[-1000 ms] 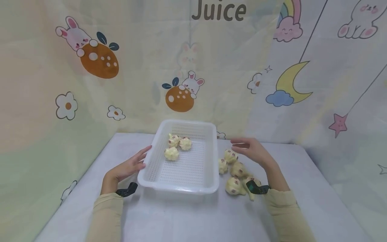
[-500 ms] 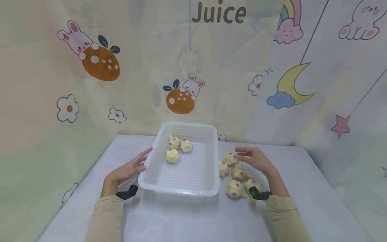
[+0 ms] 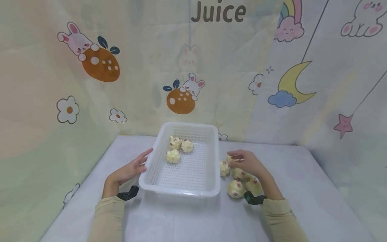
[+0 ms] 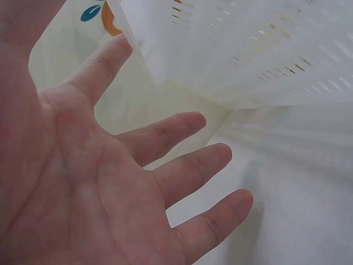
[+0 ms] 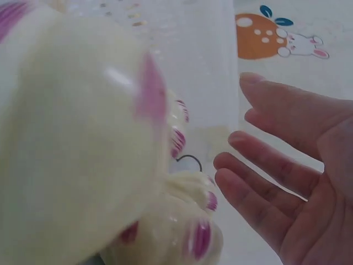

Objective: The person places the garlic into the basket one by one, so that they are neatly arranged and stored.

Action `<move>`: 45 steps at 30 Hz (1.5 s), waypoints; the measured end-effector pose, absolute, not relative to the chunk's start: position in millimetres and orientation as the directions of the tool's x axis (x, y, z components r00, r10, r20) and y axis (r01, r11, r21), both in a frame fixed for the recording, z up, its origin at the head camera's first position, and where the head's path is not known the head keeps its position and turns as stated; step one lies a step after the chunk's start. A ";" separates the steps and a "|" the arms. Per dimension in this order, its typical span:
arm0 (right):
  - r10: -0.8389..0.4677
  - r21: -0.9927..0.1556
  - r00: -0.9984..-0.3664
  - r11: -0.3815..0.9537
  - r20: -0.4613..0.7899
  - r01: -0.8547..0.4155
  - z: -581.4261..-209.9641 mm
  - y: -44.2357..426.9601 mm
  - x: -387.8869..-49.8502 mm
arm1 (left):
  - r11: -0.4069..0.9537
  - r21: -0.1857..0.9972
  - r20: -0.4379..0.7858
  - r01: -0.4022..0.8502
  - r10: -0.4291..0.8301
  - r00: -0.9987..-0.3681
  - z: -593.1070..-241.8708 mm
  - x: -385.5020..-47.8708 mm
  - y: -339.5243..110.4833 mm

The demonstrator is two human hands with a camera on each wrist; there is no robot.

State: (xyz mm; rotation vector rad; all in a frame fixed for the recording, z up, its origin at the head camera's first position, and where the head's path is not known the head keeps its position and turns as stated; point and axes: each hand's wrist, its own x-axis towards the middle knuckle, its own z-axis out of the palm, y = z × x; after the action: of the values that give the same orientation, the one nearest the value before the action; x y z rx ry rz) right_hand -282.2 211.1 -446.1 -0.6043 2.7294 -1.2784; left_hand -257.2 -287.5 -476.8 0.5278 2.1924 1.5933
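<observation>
On the table [image 3: 193, 223], one white basket [image 3: 178, 192], eight garlic-like bulbs total: three inside, five outside. Inside bulbs [image 3: 173, 156] sit clustered toward the far left of the basket floor. Outside bulbs [image 3: 235, 189] are grouped just right of the basket, one of them partly hidden by the right hand [image 3: 248, 163].

Right hand: fingers slightly bent, thumb apart from them, nothing gripped. It's at the rear of the outside group; can't tell if it touches a bulb. Left hand [image 3: 128, 171]: fingers spread and nearly straight, one fingertip against the basket's left side, no grip.

Materials: basket looks like plastic, rectangular, rounded corners, smooth rim, rows of small slots in walls and floor. Bulbs are cream with purple patches, lobed and roundish; the right wrist view shows a glossy surface and one tapered neck. Table cover is smooth and white. Two beige sleeves [image 3: 281, 218], creased fabric; two black wrist devices [image 3: 128, 194], one per wrist. Backdrop [image 3: 136, 84] is printed sheet, slightly wrinkled, two orange fruits with bunnies on it.
</observation>
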 end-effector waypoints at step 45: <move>-0.339 -0.582 -0.941 0.761 0.022 -0.287 -462.7 182.8 -288.6 | 0.310 0.948 -0.098 0.069 0.491 -0.866 -470.1 -252.7 -284.6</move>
State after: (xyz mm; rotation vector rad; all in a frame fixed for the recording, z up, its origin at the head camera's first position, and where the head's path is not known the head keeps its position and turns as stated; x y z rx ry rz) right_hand -288.6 182.8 -462.7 -0.5108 2.8681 -0.9266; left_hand -252.7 -284.6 -470.1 0.5002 2.2145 1.5740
